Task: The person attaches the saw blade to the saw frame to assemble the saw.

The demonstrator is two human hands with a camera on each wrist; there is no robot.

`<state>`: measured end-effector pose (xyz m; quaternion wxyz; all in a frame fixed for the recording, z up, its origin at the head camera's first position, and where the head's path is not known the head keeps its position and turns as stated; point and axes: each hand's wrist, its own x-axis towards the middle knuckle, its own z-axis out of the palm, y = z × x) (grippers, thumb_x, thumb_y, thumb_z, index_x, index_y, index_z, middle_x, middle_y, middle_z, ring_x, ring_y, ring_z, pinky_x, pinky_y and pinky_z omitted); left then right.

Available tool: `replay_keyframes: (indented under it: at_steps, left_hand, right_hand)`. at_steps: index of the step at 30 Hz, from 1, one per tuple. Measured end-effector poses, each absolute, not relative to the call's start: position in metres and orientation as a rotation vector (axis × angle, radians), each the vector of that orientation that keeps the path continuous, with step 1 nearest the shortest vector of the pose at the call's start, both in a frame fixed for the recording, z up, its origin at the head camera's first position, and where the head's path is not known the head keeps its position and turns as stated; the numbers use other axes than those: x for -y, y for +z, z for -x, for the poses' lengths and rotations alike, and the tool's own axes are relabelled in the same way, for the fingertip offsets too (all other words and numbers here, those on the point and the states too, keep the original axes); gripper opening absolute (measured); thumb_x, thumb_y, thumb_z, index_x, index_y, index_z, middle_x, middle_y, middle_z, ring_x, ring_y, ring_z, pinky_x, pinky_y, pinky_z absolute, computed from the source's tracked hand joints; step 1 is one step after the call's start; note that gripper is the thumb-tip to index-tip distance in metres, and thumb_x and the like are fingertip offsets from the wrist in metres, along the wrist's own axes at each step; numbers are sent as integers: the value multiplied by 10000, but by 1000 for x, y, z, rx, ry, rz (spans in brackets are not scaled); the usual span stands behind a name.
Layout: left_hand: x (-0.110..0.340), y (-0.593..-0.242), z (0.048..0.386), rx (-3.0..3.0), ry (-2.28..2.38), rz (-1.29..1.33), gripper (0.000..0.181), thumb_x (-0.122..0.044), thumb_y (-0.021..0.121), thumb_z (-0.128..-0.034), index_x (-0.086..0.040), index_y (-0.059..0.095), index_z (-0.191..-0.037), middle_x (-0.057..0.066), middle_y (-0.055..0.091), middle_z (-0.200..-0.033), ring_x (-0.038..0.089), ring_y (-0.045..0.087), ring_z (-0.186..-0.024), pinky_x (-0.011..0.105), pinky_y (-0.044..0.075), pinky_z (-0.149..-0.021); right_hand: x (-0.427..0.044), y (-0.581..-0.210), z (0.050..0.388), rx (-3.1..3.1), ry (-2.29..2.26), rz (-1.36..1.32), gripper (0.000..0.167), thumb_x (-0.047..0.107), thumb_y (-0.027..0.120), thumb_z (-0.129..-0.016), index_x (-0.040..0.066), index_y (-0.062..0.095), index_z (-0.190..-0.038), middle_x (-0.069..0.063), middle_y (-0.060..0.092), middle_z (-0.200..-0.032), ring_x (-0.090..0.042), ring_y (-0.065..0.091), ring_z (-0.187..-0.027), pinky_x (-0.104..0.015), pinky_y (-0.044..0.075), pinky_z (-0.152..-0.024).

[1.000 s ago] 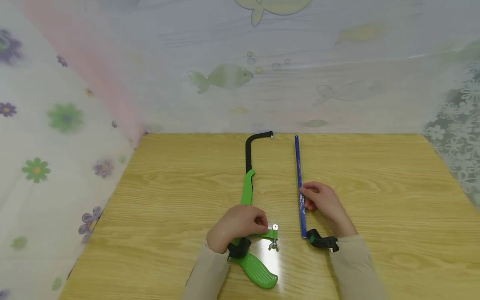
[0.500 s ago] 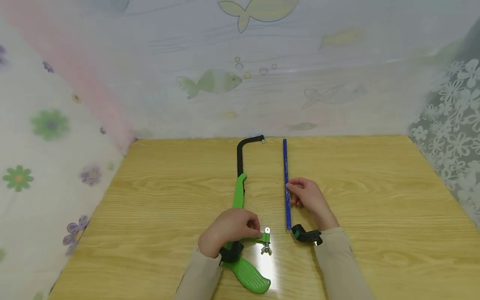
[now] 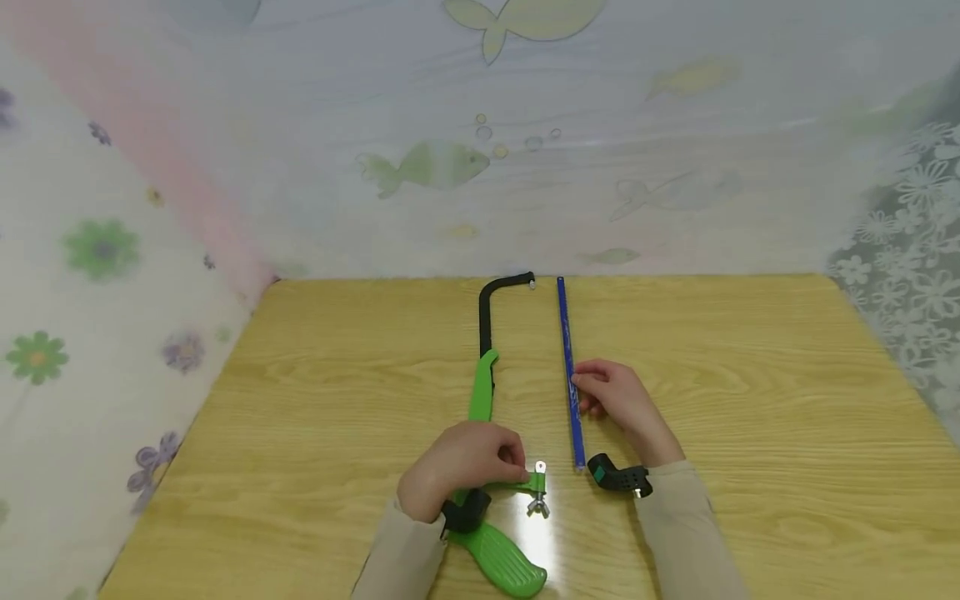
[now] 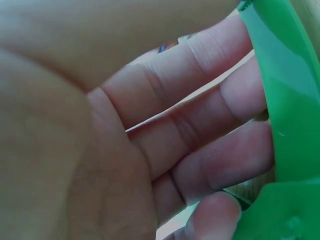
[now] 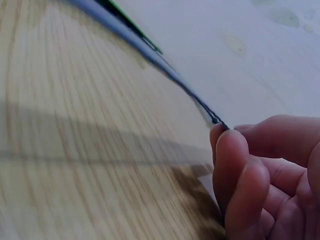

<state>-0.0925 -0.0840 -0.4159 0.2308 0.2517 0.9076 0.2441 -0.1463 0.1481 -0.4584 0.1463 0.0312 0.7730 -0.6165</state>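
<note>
A hacksaw frame (image 3: 482, 396), with a green body and a black bent front arm, lies on the wooden table without a blade fitted. My left hand (image 3: 468, 457) grips it at the lower arm; the left wrist view shows fingers (image 4: 200, 112) against the green plastic (image 4: 292, 115). Past that hand are the frame's metal blade pin and wing nut (image 3: 537, 506). To the right, my right hand (image 3: 618, 404) pinches a blue hacksaw blade (image 3: 567, 333) near its middle, between thumb and fingertips. The blade runs roughly alongside the frame, apart from it.
The wooden table (image 3: 750, 375) extends to both sides of the hands. At its back edge stands a pale sheet (image 3: 420, 225) printed with fish, and a flower-printed sheet (image 3: 135, 333) closes the left side.
My right hand has brought the blue blade left, closer to the frame, with its far end nearer the black arm's tip. My left hand keeps its grip. The head view has shifted slightly.
</note>
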Motion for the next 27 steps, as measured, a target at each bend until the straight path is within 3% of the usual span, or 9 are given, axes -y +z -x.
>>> replay_keyframes:
  at_steps: [11, 27]
  left_hand:
    - [74, -409, 93, -2497, 639, -711, 136, -386, 680, -746, -298, 593, -689, -174, 532, -651, 12, 476, -574, 214, 380, -561]
    - [73, -405, 91, -2491, 654, -676, 137, -363, 688, -744, -282, 596, -682, -154, 537, -638, 21, 473, -564, 214, 376, -556]
  right_hand:
    - [-150, -451, 142, -2212, -1811, -92, 331, 131, 542, -875, -25, 523, -1166, -112, 627, -884, -142, 560, -597, -258, 453, -523]
    - [-130, -450, 141, -2159, -1814, -55, 317, 153, 569, -863, -5, 550, -1138, -82, 599, -767, -146, 530, -593, -249, 427, -497]
